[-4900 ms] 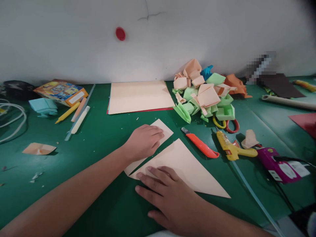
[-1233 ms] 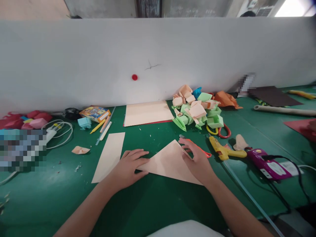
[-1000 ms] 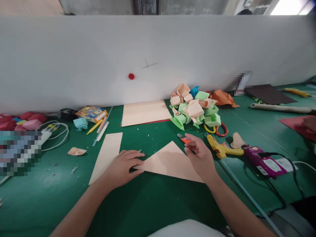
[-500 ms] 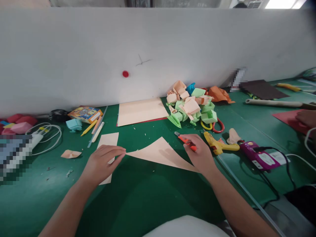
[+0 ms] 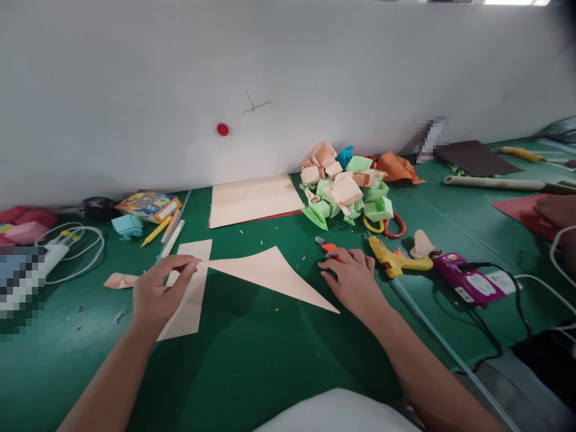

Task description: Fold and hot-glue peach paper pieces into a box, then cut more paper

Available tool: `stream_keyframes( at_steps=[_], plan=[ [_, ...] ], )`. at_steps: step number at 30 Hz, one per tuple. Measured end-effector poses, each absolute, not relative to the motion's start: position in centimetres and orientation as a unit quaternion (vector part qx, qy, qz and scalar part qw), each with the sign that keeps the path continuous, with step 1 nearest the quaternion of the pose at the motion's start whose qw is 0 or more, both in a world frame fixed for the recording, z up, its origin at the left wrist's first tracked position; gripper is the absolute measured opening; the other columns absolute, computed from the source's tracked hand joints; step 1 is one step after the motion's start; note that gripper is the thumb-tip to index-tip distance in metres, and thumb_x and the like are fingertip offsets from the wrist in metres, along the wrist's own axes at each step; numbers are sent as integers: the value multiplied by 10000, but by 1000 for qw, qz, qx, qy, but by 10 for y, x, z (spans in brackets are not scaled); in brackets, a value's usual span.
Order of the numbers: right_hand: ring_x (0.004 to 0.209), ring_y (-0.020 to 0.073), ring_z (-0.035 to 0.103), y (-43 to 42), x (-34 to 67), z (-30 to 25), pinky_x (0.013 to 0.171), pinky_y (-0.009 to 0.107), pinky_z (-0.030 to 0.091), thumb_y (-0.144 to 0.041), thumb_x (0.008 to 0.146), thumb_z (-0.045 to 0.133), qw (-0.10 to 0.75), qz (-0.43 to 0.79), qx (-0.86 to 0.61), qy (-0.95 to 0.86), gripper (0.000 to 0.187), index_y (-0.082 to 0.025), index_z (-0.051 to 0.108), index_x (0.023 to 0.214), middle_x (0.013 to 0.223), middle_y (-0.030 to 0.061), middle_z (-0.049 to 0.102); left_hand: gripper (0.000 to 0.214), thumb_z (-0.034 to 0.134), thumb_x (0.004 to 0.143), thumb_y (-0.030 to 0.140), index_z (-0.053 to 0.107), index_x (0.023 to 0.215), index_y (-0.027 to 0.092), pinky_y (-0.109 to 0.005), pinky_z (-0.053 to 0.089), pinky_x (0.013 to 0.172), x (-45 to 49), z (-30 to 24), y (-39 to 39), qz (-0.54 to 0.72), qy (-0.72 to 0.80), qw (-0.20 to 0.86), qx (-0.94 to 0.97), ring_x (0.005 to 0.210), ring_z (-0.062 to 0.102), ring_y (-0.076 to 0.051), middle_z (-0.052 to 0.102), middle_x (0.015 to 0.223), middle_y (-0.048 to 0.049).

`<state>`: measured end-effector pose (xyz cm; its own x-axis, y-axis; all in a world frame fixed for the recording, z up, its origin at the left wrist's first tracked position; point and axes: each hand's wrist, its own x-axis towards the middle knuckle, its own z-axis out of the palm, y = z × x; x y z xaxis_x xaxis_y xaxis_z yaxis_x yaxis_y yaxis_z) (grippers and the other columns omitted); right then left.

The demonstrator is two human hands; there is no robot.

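Note:
My left hand (image 5: 159, 291) pinches the left corner of a peach paper triangle (image 5: 270, 273) and holds it lifted a little off the green table (image 5: 270, 360). Under that hand lies a peach paper strip (image 5: 191, 294). My right hand (image 5: 353, 282) rests palm down over an orange utility knife (image 5: 326, 246), whose tip pokes out beyond the fingers; the fingers curl round its body.
A stack of peach sheets (image 5: 254, 198) lies by the white wall. A pile of folded paper pieces (image 5: 348, 192), scissors (image 5: 389, 225), a yellow glue gun (image 5: 396, 261) and a purple device (image 5: 468, 285) sit right. Another person's hand (image 5: 558, 210) shows at far right. Pencils (image 5: 164, 228), a box and cables lie left.
My left hand has pulled the triangle's corner leftward and lifted it. My right hand has left the triangle and closed over the orange knife. The view has tilted down.

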<state>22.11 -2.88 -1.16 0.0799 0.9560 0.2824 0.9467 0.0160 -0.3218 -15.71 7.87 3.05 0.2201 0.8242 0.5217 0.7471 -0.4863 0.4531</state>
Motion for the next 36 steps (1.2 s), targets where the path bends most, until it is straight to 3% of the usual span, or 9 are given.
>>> stream_keyframes(
  at_steps=[5,15,26,36],
  plan=[
    [990,286,506,-27,222,-11,788,422,324,-207,945,670,207,-6,-702,-682,145,-253,737,824,1047,56,713,266,595,939,446,747,916,229,-274,582,764,-158,20,85,366,511,67,775,834,737,-186,794,938,-22],
    [926,279,491,-30,218,-14,787,422,325,-160,995,560,180,-30,-672,-718,189,-223,665,852,956,84,679,292,593,937,473,760,968,236,-210,534,636,-161,5,91,322,512,94,791,912,732,-184,791,1002,-29],
    [951,274,580,-38,246,3,849,420,444,-253,1054,418,297,-41,-688,-661,173,-240,552,945,1021,87,645,309,563,946,497,758,970,258,-262,571,764,-162,2,94,303,510,60,803,915,748,-205,801,1005,-13],
    [985,301,580,-43,233,-7,848,460,410,-358,981,653,248,-51,-679,-689,135,-268,745,1022,1080,72,719,297,570,942,476,763,960,252,-275,574,785,-163,-1,98,300,492,44,816,884,759,-203,806,974,-17]
  ],
)
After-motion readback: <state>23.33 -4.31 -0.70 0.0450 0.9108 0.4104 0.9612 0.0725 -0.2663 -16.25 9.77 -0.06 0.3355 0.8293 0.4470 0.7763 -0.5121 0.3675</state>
